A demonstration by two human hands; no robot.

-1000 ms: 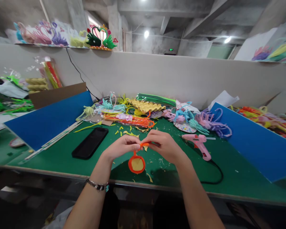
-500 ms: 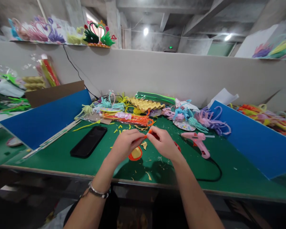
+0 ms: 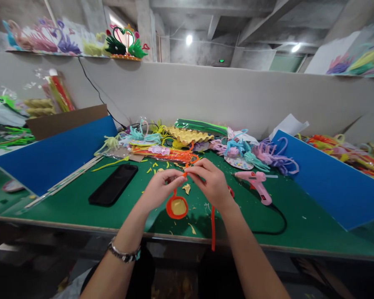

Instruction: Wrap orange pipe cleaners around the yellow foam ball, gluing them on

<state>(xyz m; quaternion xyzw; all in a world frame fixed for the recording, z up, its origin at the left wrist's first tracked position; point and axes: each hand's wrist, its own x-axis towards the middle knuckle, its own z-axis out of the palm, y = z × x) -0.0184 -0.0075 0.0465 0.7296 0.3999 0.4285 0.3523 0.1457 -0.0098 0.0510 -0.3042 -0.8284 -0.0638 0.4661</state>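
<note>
Above the middle of the green table, my left hand (image 3: pixel 162 187) pinches an orange pipe cleaner (image 3: pixel 185 173) between thumb and fingertips. My right hand (image 3: pixel 211 182) grips the same orange strand right beside it, the fingertips of both hands nearly touching. A long orange end (image 3: pixel 213 228) hangs below my right hand past the table's front edge; its upper part is hidden behind that hand. Under my left hand is an orange ring (image 3: pixel 169 211) around a pale yellow middle, with a short orange stem rising toward my fingers. Whether the stem joins the held strand I cannot tell.
A black phone (image 3: pixel 113 185) lies to the left, a pink glue gun (image 3: pixel 258 182) with a black cord to the right. Blue boards (image 3: pixel 56 155) flank both sides. Bundles of coloured pipe cleaners (image 3: pixel 171 154) line the back; yellow scraps (image 3: pixel 186 189) dot the green table (image 3: pixel 137 220).
My hands have tilted and shifted slightly left, fingers now more upright. The orange ring shows more fully below them, and a long orange end now hangs under my right hand.
</note>
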